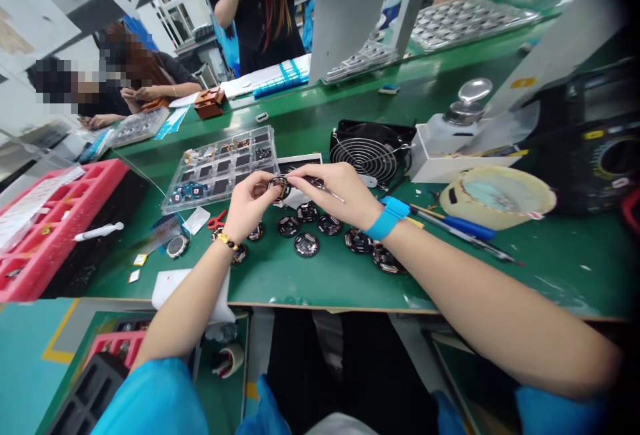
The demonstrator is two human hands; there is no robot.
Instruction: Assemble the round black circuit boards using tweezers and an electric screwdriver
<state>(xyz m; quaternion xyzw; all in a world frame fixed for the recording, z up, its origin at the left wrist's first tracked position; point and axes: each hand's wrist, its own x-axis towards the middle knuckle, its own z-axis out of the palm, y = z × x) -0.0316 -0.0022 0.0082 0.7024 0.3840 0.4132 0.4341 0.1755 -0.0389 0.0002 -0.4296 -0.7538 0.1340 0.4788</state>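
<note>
- Far L: pink tray (65, 221), compartmented, at bench edge; white syringe-like stick (99, 231) across its R side.
- L-ctr: metal-rimmed disc (177, 245), flat on green bench (273, 285); red-handled tool (217, 220) nr. L wrist; clear compartment box (220, 168) beyond, w/ small parts sorted in cells.
- L hand (247, 208): closed, thumb + fingers pinching L side of round black part; palm angled inward, forearm in from lower L.
- Ctr: round black part (280, 187), 1 pc., raised off bench, btwn both hands. Directly R of L fingertips, directly L of R fingertips, roughly level w/ both. Nearer hand: L, in firm contact. R fingertips at opp. edge; touching or just beside, can't tell. Round form, hence no clear long axis; exact tilt of face n/a, partly hidden by fingers.
- Below + R of held pc.: black discs (306, 245), several, similar size, loose on bench, in cluster under and btwn hands; a few more nr. each wrist.
- R hand (350, 191): closed on slim metal tool (334, 195), prob. tweezers. Tool's long axis slanting from up-L, nr. held pc., to down-R across palm; rear end visible, working end hidden, so contact w/ pc. unconfirmed. Blue wristband (389, 218) on this side.
- R-ctr: black fan w/ wire guard (373, 151), beyond R hand.
- Far R: dispenser bottle (463, 129) in white box; pale round tub (500, 201); blue pen (470, 227) + others, in front of tub.
</note>
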